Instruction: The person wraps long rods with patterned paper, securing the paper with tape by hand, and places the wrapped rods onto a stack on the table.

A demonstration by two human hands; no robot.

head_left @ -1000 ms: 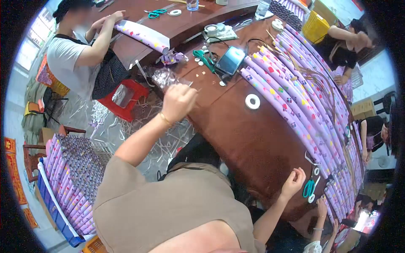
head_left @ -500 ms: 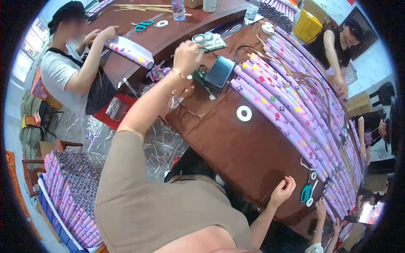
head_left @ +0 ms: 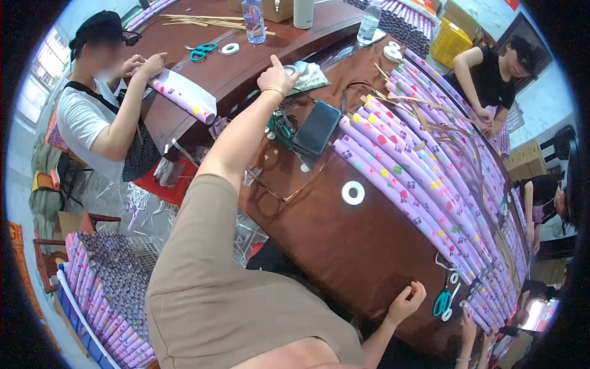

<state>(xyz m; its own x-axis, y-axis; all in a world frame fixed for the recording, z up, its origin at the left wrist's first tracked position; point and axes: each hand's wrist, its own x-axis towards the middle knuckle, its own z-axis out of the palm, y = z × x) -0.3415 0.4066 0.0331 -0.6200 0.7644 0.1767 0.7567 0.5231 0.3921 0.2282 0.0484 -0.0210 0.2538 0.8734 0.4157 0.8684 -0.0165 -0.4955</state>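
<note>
My left hand (head_left: 278, 78), with a bracelet at the wrist, is stretched far across the table beside a white tape roll (head_left: 289, 71). One finger points outward, and the hand partly hides the roll; whether it touches the roll I cannot tell. A white-and-green pouch (head_left: 312, 76) lies just right of that hand. Nearer me is a dark phone (head_left: 318, 128). My right hand (head_left: 407, 302) hovers over the brown table's near right part, fingers apart and loosely bent, holding nothing. Teal scissors (head_left: 442, 303) and small tape rolls (head_left: 447, 315) lie to its right.
Purple patterned paper tubes (head_left: 409, 190) lie in a long row on the brown table (head_left: 344, 258), by another tape roll (head_left: 353, 192). A co-worker (head_left: 101, 117) at left holds a paper sheet (head_left: 184, 98). Other people work at right. Stacked tubes (head_left: 110, 289) stand lower left.
My left hand has moved outward to the tape roll. My right hand stays about where it was. The co-worker at upper right has drawn an arm back, hands now together.
</note>
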